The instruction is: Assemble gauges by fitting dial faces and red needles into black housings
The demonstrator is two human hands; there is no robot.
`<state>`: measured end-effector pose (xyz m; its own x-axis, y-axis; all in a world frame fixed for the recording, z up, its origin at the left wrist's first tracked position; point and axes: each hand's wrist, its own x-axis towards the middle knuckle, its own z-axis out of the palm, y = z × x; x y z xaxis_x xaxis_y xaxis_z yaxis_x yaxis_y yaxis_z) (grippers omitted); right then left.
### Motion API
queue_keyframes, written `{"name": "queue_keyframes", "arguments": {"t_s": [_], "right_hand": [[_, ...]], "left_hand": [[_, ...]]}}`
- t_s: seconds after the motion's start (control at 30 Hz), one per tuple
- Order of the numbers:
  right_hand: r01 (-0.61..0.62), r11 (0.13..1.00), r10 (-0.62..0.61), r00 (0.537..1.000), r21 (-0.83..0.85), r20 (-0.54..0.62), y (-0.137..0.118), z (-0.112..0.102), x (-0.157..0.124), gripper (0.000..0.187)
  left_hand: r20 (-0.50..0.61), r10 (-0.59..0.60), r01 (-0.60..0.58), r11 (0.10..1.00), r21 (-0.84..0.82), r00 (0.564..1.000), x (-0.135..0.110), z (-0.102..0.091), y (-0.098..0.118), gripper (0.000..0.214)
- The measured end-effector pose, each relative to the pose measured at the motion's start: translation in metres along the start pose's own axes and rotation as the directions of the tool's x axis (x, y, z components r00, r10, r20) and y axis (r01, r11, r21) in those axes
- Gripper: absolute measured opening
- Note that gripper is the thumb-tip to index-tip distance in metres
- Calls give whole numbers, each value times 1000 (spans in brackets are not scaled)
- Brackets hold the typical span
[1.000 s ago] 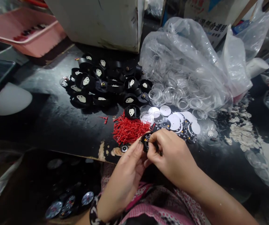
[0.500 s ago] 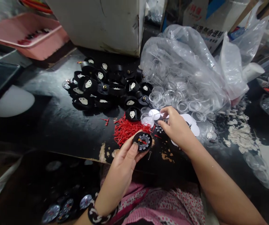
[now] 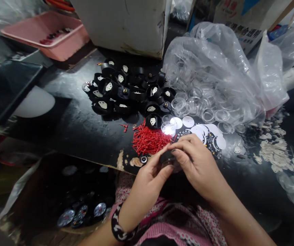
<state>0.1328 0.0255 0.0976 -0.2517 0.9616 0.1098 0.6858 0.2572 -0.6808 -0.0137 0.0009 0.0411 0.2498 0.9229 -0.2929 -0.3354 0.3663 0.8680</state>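
Observation:
My left hand [image 3: 148, 182] is closed around a small round black gauge [image 3: 166, 157], which is tilted so that its dial does not show. From the other side my right hand [image 3: 197, 165] grips the same gauge, its thumb and fingers pressed on the rim. Something clear shows faintly between the hands, too covered to make out fully. Just beyond them lie a heap of red pointers [image 3: 149, 138] and several dial discs [image 3: 200, 131], some white side up, some with black printed faces. Clear round covers [image 3: 169, 124] sit beside the discs.
Black gauge cases [image 3: 126, 89] are piled behind the pointers. A plastic bag [image 3: 213, 65] spills clear covers at the back right. Small pale plates [image 3: 275, 147] lie to the right. Finished-looking gauges [image 3: 82, 212] sit below the table's front edge. A pink bin [image 3: 70, 41] stands back left.
My right hand has come from the discs and clear covers to the gauge in my left hand. The gauge has tipped, hiding its dial. The view has shifted slightly left.

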Motion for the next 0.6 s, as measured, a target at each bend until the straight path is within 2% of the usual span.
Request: {"name": "queue_keyframes", "arguments": {"t_s": [0.1, 0.17, 0.27, 0.37, 0.47, 0.6], "right_hand": [[-22, 986, 7, 996, -163, -88, -1, 8, 3, 41], [8, 975, -39, 990, -221, -134, 1, 14, 4, 42], [60, 974, -94, 984, -217, -150, 5, 18, 2, 39], [110, 968, -127, 990, -224, -64, 4, 16, -1, 40], [168, 952, -159, 986, -257, 55, 1, 16, -5, 42], [222, 947, -214, 975, -234, 57, 0, 26, -7, 46]], "left_hand": [[68, 58, -66, 988, 136, 996, -4, 2, -3, 38], [99, 98, -116, 974, 195, 990, -5, 3, -6, 37], [118, 166, -194, 936, 294, 979, -4, 1, -7, 37], [148, 193, -236, 891, 387, 970, -8, -5, -1, 38], [165, 139, -195, 897, 396, 976, -18, -13, 8, 37], [129, 135, -181, 855, 486, 982, -25, -12, 16, 39]]}}
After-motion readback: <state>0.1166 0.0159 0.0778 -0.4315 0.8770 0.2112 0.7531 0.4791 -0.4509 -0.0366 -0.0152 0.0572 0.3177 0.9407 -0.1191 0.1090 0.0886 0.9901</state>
